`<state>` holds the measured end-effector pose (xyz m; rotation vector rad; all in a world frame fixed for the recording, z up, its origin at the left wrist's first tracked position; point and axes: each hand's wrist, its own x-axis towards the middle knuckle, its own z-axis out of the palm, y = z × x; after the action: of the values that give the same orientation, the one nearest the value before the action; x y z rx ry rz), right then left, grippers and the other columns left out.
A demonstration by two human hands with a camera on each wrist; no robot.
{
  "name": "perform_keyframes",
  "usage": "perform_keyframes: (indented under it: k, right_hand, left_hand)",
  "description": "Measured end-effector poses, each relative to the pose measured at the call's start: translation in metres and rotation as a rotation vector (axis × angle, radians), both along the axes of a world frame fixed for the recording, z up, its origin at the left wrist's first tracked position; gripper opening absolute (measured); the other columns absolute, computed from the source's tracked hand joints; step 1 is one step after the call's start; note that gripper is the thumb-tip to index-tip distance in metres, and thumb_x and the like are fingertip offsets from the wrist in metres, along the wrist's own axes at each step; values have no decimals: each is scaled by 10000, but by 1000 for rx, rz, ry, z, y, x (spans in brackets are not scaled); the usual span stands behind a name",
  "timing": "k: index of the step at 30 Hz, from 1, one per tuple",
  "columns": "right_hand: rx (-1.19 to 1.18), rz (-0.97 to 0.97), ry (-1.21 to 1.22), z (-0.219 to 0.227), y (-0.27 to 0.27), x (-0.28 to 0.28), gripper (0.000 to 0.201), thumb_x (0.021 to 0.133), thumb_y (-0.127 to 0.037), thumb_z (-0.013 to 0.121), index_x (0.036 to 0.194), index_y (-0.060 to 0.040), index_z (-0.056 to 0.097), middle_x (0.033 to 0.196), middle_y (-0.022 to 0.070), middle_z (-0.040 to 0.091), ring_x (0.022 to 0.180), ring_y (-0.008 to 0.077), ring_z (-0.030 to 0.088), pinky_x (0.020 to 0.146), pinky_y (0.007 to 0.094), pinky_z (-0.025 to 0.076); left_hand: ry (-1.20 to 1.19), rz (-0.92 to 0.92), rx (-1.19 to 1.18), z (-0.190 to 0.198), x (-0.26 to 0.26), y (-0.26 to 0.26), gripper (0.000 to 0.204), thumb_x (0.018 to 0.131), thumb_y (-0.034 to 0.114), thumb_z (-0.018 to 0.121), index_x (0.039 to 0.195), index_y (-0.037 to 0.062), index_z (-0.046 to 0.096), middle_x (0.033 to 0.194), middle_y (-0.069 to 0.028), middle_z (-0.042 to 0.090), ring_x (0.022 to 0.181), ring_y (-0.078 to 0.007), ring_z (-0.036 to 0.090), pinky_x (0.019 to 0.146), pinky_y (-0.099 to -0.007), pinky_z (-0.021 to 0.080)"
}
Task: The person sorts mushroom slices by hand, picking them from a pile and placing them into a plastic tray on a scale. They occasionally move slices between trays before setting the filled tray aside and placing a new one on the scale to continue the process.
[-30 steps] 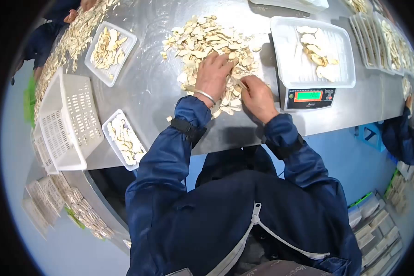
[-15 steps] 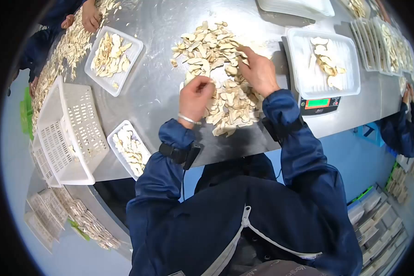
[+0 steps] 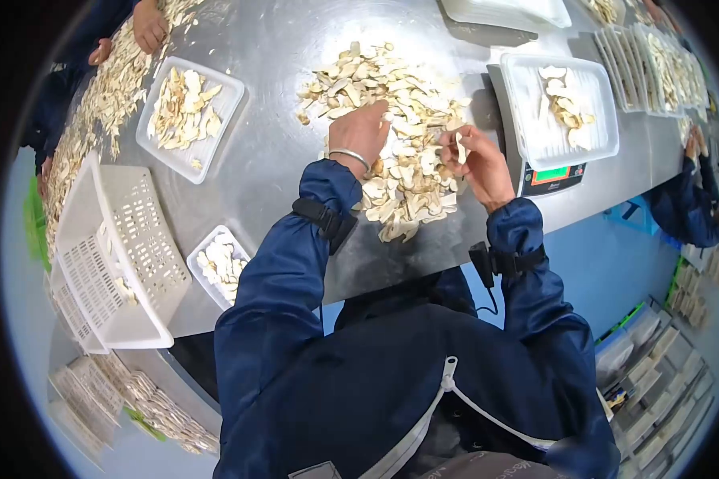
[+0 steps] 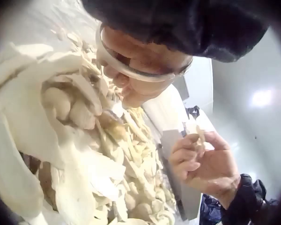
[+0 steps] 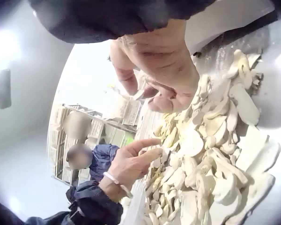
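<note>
A pile of pale, dried-looking mushroom slices (image 3: 407, 180) covers the steel table in front of me. My left hand (image 3: 359, 132), with a bracelet at the wrist, reaches over the left side of the pile. In the right wrist view the left hand's fingers (image 5: 147, 145) stretch out right at the slices. At the pile's right edge my right hand (image 3: 486, 169) pinches a mushroom slice (image 3: 460, 148) between thumb and fingers. The left wrist view shows this slice (image 4: 199, 136) raised upright in the right hand's fingertips.
Right of the pile, a white tray (image 3: 527, 136) with several slices sits on a scale (image 3: 553, 182). To the left are a tray of slices (image 3: 148, 128), a smaller tray (image 3: 196, 267) and a white basket (image 3: 148, 227). Another person's hand (image 3: 149, 28) is over slices at far left.
My left hand has moved up and right onto the pile. My right hand drew back from the upper pile to its right edge and now pinches a slice. The pile spreads nearer the table's front than at first.
</note>
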<state>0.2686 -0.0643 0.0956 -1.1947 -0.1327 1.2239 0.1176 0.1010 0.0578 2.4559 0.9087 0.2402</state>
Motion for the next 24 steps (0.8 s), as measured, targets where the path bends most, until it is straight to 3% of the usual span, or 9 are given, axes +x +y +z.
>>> perform_keyframes:
  k: [3,6,10,14,16,18,19,21,24]
  right_hand:
    - [-34,119,-53,4,4,4,190,886,-110,537,1036,-16,607,774,33,596,668,82,549,520,201,383]
    - [-200,354,-659,-6,23,-4,236,868,-140,540,1065,-20,590,765,84,617,663,201,600,554,316,450]
    - [-70,544,-1518,-11,47,-17,213,817,-166,569,956,-4,562,762,177,626,688,361,626,644,466,494]
    - [-149,577,-1579,-32,51,-17,187,809,-172,565,905,-14,540,763,166,631,717,375,626,658,468,497]
    - [-91,523,-1510,-27,47,-14,158,811,-161,587,883,-27,544,743,166,633,704,377,625,645,477,487]
    - [-47,448,-1393,-16,39,-10,142,820,-158,598,868,-34,547,736,177,635,696,384,624,636,486,479]
    - [-141,445,-1292,-13,33,-9,133,860,-156,595,854,-33,546,694,114,628,646,293,626,587,419,471]
    - [-46,355,-895,-23,21,-6,128,882,-147,579,849,-28,545,679,58,601,604,208,581,550,345,444]
    - [-23,199,-141,-30,3,5,102,896,-114,576,849,-24,571,701,-6,539,593,61,454,525,213,346]
  left_hand:
    - [16,-54,66,-13,5,-1,257,847,264,663,1080,158,680,811,-112,677,738,-267,665,651,-378,512]
    - [-101,108,-337,7,-8,4,223,843,245,683,1022,112,679,751,-59,652,672,-174,625,616,-296,478]
    - [-703,433,-1225,18,-61,19,162,859,133,685,951,2,664,752,-9,623,659,-85,544,574,-220,402]
    - [-625,596,-1114,36,-77,-1,138,880,125,656,947,8,683,741,-6,621,637,-71,534,555,-209,396]
    - [-455,520,-886,17,-83,-8,153,896,168,641,927,34,707,758,-5,647,653,-71,573,555,-195,413]
    - [-274,452,-578,11,-71,-14,230,860,261,659,915,47,722,802,-92,694,701,-202,645,615,-293,478]
    - [-172,404,-405,15,-61,-16,247,839,282,674,915,52,723,816,-114,697,724,-241,655,635,-325,490]
    - [12,326,-129,14,-44,-18,282,782,339,693,886,78,713,831,-167,676,791,-354,647,698,-436,499]
    - [216,279,-16,14,-25,-22,311,792,377,683,866,75,701,833,-168,693,809,-353,662,692,-414,503]
